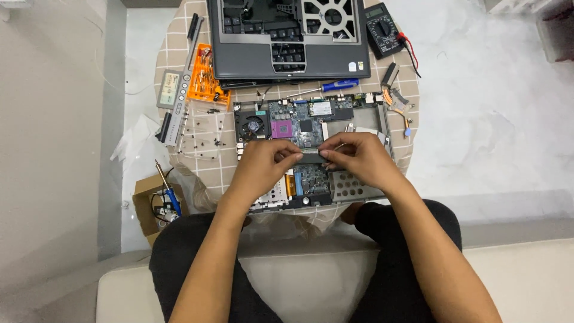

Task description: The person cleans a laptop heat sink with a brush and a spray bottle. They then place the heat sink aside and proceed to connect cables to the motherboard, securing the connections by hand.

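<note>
Pinching a thin dark module [311, 157] between both grips, my left hand [263, 161] holds its left end and my right hand [359, 157] its right, just above the open laptop base [359, 188]. A blue screwdriver [335, 85] lies at twelve o'clock on the desk [209, 170].

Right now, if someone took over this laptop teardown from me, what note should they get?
Left hand and right hand: both pinch the ends of a small dark strip, held level just above the motherboard.
Things: the motherboard lies bare in its base tray, fan at its left. The laptop shell, keyboard gutted, sits behind it. Blue screwdriver lies between them; loose screws and orange bit case are to the left, multimeter at back right.
Done: shell opened, board exposed.
Left: whether the strip is going in or coming out cannot be told.
</note>
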